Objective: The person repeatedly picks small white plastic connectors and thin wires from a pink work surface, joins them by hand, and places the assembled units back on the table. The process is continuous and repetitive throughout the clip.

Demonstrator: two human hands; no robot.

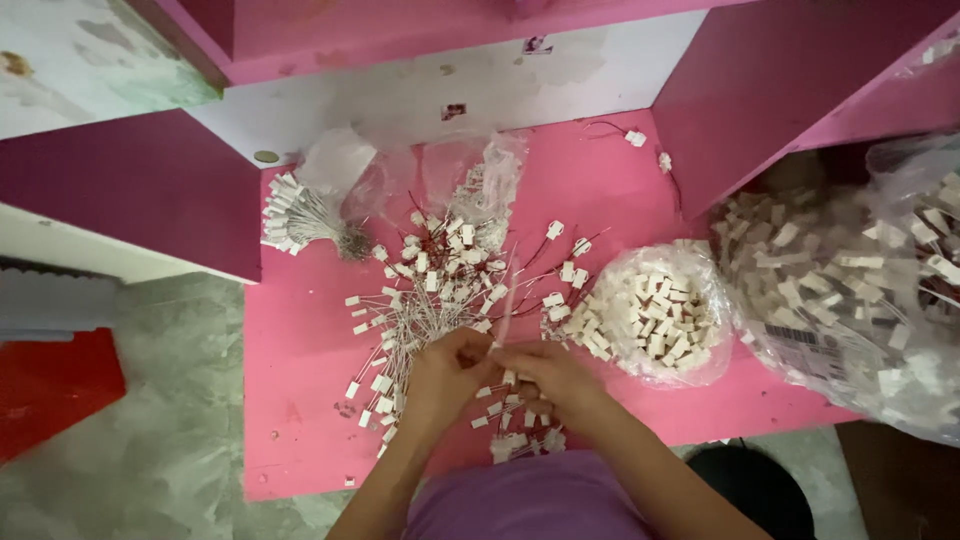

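Observation:
My left hand (445,372) and my right hand (548,378) meet at the front of a pink table (300,340), fingers pinched together around thin wires with small white connector pieces. A loose pile of these wired white connectors (440,285) fans out just beyond my fingers, red and white wires crossing. More white pieces (515,425) lie under my wrists. What exactly sits between my fingertips is too small to tell apart.
A tied bundle of wired connectors (295,215) lies at the back left beside crumpled clear plastic (470,175). An open clear bag of white plastic pieces (650,315) sits right of my hands; a bigger bag (850,290) fills the far right. Pink shelf walls (770,90) close in behind.

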